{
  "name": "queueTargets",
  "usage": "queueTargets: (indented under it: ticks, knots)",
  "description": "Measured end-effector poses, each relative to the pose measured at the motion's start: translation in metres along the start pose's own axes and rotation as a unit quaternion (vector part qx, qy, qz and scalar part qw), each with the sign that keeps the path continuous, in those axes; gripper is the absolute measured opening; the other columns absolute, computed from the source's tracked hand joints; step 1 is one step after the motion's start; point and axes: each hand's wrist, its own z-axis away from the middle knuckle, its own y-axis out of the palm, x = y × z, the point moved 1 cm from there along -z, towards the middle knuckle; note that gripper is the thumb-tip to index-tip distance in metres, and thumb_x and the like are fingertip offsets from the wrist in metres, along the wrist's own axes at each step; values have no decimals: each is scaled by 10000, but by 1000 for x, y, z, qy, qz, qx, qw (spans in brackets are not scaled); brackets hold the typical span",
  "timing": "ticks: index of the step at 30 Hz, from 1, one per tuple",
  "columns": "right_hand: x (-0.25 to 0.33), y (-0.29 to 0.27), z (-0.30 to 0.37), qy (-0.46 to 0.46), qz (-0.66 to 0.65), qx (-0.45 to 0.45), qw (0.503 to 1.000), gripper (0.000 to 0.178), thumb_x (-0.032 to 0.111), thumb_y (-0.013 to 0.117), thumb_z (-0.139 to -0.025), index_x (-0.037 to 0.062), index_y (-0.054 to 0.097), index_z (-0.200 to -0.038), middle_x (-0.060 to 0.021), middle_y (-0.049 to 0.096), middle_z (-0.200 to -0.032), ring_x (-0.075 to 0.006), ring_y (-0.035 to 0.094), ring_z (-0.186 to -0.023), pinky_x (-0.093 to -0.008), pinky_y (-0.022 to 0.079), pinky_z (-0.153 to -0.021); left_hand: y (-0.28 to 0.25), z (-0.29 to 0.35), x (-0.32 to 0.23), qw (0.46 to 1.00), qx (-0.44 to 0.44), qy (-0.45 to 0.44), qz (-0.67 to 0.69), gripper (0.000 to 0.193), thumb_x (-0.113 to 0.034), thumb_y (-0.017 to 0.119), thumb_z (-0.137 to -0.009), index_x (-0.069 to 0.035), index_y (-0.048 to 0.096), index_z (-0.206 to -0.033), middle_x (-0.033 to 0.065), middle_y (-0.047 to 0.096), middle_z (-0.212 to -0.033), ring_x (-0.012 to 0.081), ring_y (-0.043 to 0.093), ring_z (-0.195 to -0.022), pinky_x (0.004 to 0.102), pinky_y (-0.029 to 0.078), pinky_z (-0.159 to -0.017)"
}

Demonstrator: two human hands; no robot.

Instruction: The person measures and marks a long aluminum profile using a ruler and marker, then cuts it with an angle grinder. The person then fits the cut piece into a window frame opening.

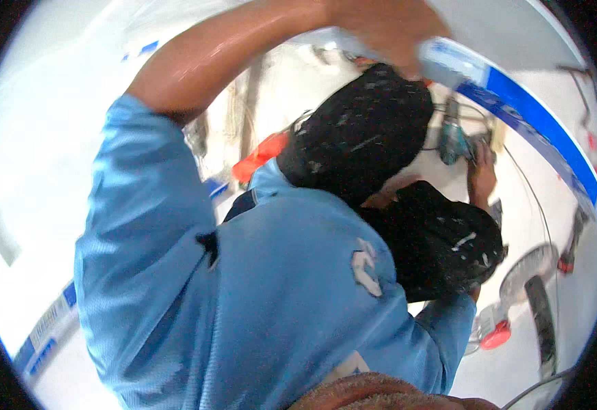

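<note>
Blue-shirted co-worker's raised hand touches a white-and-blue strip.

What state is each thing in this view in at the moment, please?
Co-worker's arm: raised overhead, hand blurred.
Black cap: worn, spattered with white.
Blue-and-white strip: slanting across the upper right, by the raised hand.
Teal power tool: beside another hand; running or not, cannot tell.
Fan: on the floor; spinning or not, cannot tell.
</note>
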Motion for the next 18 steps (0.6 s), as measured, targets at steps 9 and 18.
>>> queueTargets:
  ticks: [9, 18]
  knots:
    - [50, -81, 39, 365, -82, 11, 927, 345, 235, 705, -962, 108, 695, -1283, -213, 737, -1164, -444, 730, -1080, -561, 588, -907, 67, -2, 14, 993, -60, -65, -79, 737, -175, 906, -749, -50, 656, -1431, 264, 778, -1196, 417, 764, -1116, 488, 573, -1042]
    - [127, -107, 231, 556, -225, -125, 791, 372, 343, 777, -915, -3, 779, -1052, -262, 783, -960, -424, 780, -958, -513, 588, -869, 71, -28, 1, 996, 29, -78, -27, 691, -73, 901, -721, -23, 671, -1371, 188, 772, -1284, 327, 739, -1199, 458, 556, -1051]
